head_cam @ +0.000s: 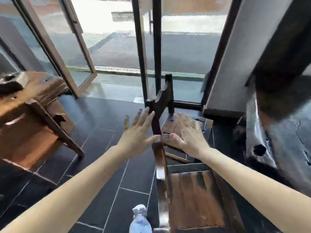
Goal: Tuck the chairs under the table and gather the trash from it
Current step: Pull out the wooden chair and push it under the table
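A dark-brown wooden chair stands in front of me, its top rail (159, 158) running away from me and its plank seat (198, 199) at the lower right. My left hand (139, 133) is on the left of the rail and my right hand (186, 133) on the right. Both have their fingers spread, with the thumbs touching the rail from either side. The dark table (277, 118) looms at the right, blurred, with its edge over the chair's far side. Beyond my hands I see a second seat (170, 126) and a dark upright post (169, 91). No trash is in view.
A brown wooden piece of furniture (33, 115) with slanting legs stands at the left. Dark floor tiles (107, 148) lie between it and the chair. Glass doors with dark frames (144, 56) stand open ahead. My light-coloured shoe (140, 219) shows at the bottom.
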